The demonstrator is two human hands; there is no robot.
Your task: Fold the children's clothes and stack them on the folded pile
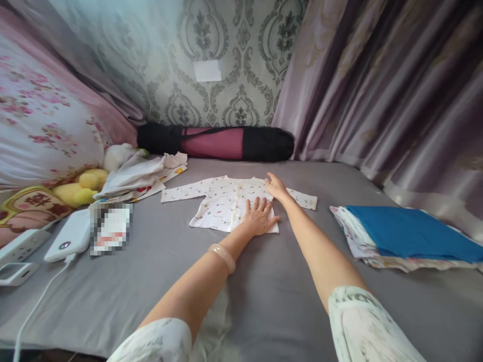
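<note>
Across the grey bed (294,281), a printed shirt (217,203) lies spread, partly hidden under both hands. A cushion (28,207), cut off at left, reads "福". Left hand (260,217): grip wide, flat on cloth; right hand (277,188): open, by the shoulder. A packet's (112,226) print is pixelated.

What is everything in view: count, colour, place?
Baby shirt: one, white, centre.
Bedsheet: one, grey, beneath.
Carry bag: one, black and maroon, back.
Clothes stack: one, blue topmost, right.
Clothes heap: one, whitish, left.
Plush toys: several, multicoloured, left.
Power bank: one each, power strip, cable, white, left.
Pixelated item: one, whitish, left.
Floral fabric: one, whitish, left.
Curtain: one, mauve, right.
Wallpaper: one, grey, back.
Bangle: one, pale, left wrist.
Left hand, right hand: one each, at shirt.
</note>
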